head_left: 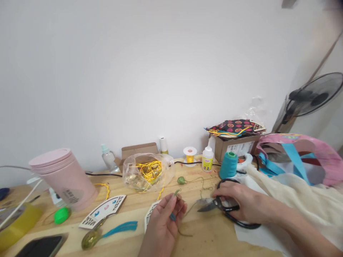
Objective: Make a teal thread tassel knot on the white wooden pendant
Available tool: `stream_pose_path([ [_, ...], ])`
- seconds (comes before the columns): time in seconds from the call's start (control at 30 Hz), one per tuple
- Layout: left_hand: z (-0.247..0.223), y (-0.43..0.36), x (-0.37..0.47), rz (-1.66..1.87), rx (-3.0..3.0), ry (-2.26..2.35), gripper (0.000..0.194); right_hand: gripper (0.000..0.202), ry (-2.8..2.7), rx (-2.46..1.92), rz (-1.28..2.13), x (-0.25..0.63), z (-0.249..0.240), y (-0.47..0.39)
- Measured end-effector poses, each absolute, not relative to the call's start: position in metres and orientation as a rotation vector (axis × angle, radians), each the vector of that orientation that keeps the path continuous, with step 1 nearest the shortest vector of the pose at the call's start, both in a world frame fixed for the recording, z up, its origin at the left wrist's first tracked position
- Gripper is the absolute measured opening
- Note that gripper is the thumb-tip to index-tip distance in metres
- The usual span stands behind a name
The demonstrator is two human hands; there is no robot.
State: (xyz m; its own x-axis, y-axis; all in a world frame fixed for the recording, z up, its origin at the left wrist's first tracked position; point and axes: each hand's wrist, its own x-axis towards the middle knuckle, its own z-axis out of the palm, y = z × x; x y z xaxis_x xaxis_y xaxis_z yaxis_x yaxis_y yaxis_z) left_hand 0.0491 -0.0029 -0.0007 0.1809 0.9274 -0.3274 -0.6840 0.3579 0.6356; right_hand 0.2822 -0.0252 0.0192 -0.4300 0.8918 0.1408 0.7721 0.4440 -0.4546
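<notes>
Near the bottom middle, my left hand (166, 220) is closed, pinching a thin green cord (177, 192) between thumb and fingertips. A bit of teal thread (173, 216) shows below the fingers. The cord's loose tail (184, 235) hangs onto the wood. To the right, my right hand (235, 198) grips black-handled scissors (210, 206) low over the table, blades pointing left towards the left hand. Behind the hands lies a small green yarn ball (181, 180) with a strand trailing right. Left of my left hand rest a fan-shaped white ornament (103, 211), a gold bell (91, 239) and a teal tassel (120, 228).
A clear bag of gold bells and yellow cord (148, 173), glue bottle (207, 159), teal thread cone (228, 166) and yellow thread spool (190, 157) stand behind. Left are a pink canister (64, 178), tape roll (18, 225) and phone (41, 246); right, cream cloth (294, 192).
</notes>
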Motion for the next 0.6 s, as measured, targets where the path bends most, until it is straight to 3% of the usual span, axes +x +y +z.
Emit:
stream_pose_path([
  [0.2,0.003,-0.006,0.049,1.184,0.355,0.750,0.009,0.032,-2.002,-1.420,0.596,0.274,0.030,-0.022],
  [0.3,0.005,-0.007,0.048,1.177,0.352,0.743,0.007,0.052,-1.526,-1.455,0.620,0.262,0.028,-0.001],
  [0.4,0.004,-0.006,0.048,1.176,0.394,0.713,0.017,0.069,-1.334,-1.428,0.599,0.249,0.019,0.024],
  [0.6,0.004,-0.007,0.045,1.160,0.463,0.686,0.020,0.067,-1.208,-1.435,0.426,0.231,0.010,0.039],
])
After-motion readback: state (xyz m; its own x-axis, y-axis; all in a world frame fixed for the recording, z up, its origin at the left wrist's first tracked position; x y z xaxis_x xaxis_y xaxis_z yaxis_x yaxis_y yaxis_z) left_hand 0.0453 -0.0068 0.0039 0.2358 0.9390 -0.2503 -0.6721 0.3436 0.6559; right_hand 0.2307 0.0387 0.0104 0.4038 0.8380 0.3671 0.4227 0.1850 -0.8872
